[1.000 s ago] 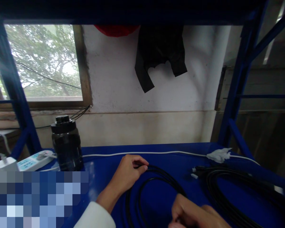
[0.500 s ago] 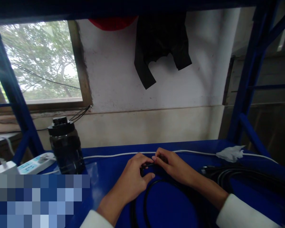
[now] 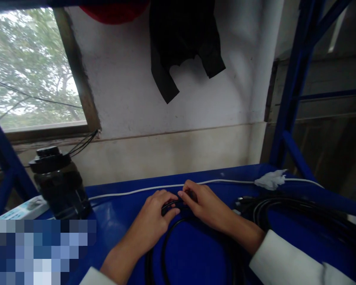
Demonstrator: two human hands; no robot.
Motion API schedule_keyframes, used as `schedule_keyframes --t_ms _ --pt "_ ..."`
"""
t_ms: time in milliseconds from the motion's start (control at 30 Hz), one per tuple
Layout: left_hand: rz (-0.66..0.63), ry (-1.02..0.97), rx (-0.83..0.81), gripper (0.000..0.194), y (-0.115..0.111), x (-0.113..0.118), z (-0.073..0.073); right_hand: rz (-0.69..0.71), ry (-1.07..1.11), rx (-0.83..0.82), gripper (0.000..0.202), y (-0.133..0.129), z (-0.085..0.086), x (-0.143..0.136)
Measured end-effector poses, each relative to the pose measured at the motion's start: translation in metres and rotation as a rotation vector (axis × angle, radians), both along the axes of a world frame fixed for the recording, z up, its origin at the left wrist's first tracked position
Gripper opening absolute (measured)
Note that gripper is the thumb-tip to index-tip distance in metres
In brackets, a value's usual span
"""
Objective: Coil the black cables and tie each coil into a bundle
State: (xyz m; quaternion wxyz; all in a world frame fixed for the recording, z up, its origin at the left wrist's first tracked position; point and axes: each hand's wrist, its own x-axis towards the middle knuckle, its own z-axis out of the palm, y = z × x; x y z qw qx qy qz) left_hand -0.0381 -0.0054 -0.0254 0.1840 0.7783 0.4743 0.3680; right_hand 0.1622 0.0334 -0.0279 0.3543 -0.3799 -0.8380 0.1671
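1. Head view: a black cable coil [image 3: 166, 241] is laid on the blue shelf [image 3: 121, 213], with its far bend pinched between both hands.
2. The left hand [image 3: 154, 217] is closed around the strands.
3. The right hand [image 3: 204, 204] is pinched onto the same bend.
4. Loops are best kept stacked evenly, and clear of the second coil [image 3: 284, 213].

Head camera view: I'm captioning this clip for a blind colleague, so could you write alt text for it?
Two bare hands, left hand and right hand, meet at the far bend of a looped black cable on a blue shelf, fingers pinching it. A dark jug stands to the left, a second black cable coil lies to the right, and a white cord runs behind.
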Motion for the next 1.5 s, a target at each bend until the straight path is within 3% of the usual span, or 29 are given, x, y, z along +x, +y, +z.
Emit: schedule_keyframes --t_ms 300,500,867,1200,1400,1500 --pt "0.142 0.072 0.038 0.018 -0.001 -0.002 -0.003 -0.034 0.005 -0.020 0.022 -0.003 -0.001 0.002" --pt "0.172 0.110 0.040 0.022 -0.002 -0.004 -0.003 -0.054 -0.010 0.001 0.021 -0.004 0.001 0.002" --pt "0.033 0.049 0.021 0.008 -0.005 0.003 0.008 -0.043 -0.024 -0.004 0.020 0.000 -0.004 0.002" --pt "-0.001 -0.098 -0.035 0.023 -0.004 0.007 0.001 -0.034 -0.035 -0.013 0.019 0.000 -0.006 0.002" --pt "-0.163 -0.252 -0.165 0.038 -0.004 0.003 -0.005 -0.058 -0.015 -0.030 0.021 0.001 -0.008 0.002" --pt "-0.143 -0.291 -0.222 0.037 -0.001 0.004 -0.007 -0.038 -0.001 -0.024 0.020 0.000 -0.007 0.002"
